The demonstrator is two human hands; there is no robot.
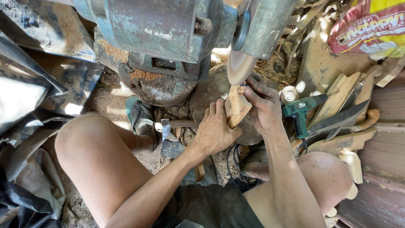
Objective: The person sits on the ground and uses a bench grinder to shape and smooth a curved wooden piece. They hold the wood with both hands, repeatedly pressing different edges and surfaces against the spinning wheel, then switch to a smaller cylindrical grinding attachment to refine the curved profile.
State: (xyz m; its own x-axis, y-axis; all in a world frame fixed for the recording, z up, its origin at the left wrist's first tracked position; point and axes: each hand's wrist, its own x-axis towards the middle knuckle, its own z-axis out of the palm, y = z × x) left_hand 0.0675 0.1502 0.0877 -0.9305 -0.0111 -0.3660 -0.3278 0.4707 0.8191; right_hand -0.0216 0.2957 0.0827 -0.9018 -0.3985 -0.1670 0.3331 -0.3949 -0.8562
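Wooden block [236, 107], pale and roughly carved, sits pinched between both hands so its top edge meets the sanding disc [239, 65]. Left hand [215, 131] wraps it from below, fingers closed; right hand [263, 105] grips the upper end, steadying it. Beyond stands the green-grey motor housing [156, 25]; a green power drill [300, 114] lies just right.

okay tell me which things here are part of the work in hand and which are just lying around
In use:
left hand and right hand, both gripping the wooden piece
sanding disc that the piece is pressed against
green motor housing driving the disc

Lying about:
green cordless drill
hatchet
stacked wooden blanks
red and yellow bag
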